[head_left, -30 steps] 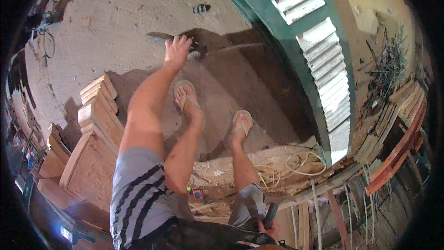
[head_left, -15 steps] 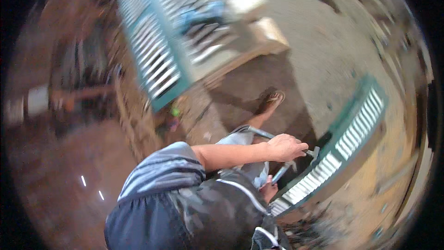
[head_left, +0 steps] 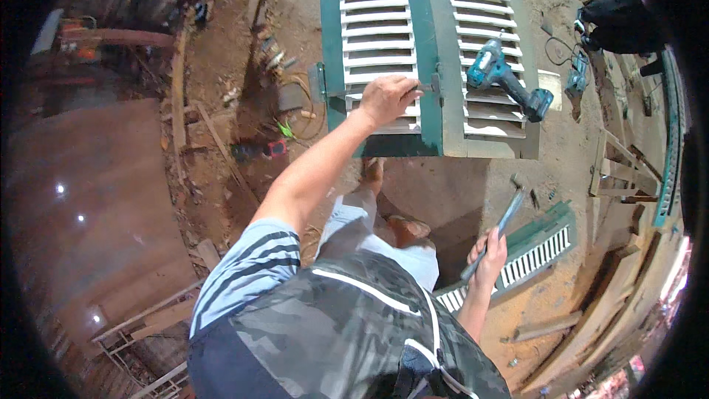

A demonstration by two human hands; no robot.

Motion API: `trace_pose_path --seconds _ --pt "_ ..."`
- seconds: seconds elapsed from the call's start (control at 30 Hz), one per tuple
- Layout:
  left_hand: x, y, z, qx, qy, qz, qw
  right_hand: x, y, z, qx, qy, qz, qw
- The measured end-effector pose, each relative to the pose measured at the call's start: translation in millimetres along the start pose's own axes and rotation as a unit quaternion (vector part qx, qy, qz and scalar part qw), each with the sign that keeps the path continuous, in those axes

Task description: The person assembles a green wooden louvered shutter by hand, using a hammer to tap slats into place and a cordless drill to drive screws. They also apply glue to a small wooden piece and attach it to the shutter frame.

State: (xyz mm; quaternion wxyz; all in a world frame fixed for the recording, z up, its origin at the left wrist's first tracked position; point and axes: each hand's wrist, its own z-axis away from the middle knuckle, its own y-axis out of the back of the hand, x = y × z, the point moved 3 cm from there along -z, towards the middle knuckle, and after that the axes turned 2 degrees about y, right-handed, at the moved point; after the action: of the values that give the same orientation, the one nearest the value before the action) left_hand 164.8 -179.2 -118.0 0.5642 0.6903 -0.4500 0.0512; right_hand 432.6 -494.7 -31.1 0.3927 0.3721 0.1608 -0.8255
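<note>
Two things have changed since half a second ago: the view has swung round, and the big green wooden shutter with white slats (head_left: 428,52) now lies flat at the top instead of off to the side. On the far left, planks and scrap wood (head_left: 185,89) lie on the red dirt floor (head_left: 221,177) of a messy workshop. The left hand (head_left: 388,97) now rests on the shutter's lower edge, fingers (head_left: 405,89) curled around a small metal part there. Just to its right, a teal power drill (head_left: 506,77) lies on the slats. Lower right, the right hand (head_left: 490,255) is clenched around the handle of a hammer (head_left: 502,225), head pointing up, well apart from the shutter. A smaller green slatted piece (head_left: 532,247) lies behind it.
</note>
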Motion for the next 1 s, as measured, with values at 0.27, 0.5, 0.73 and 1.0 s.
trace_pose_path --seconds 0.27,0.5,0.73,1.0 --pt "-34.9 -5.0 11.7 -0.082 0.026 0.004 0.996 -102.8 -90.6 -47.1 0.082 0.139 0.003 0.987" --pt "-30.0 17.3 -1.2 -0.104 0.024 0.027 0.994 -59.3 -188.8 -52.4 -0.056 -0.023 0.114 0.992" --pt "-37.5 24.2 3.5 -0.109 0.035 0.029 0.993 -135.0 -141.5 -75.6 0.112 0.116 0.012 0.987" --pt "-29.9 17.8 3.3 -0.166 0.02 0.004 0.986 -86.7 -155.7 -63.3 0.0 0.119 0.287 0.95"
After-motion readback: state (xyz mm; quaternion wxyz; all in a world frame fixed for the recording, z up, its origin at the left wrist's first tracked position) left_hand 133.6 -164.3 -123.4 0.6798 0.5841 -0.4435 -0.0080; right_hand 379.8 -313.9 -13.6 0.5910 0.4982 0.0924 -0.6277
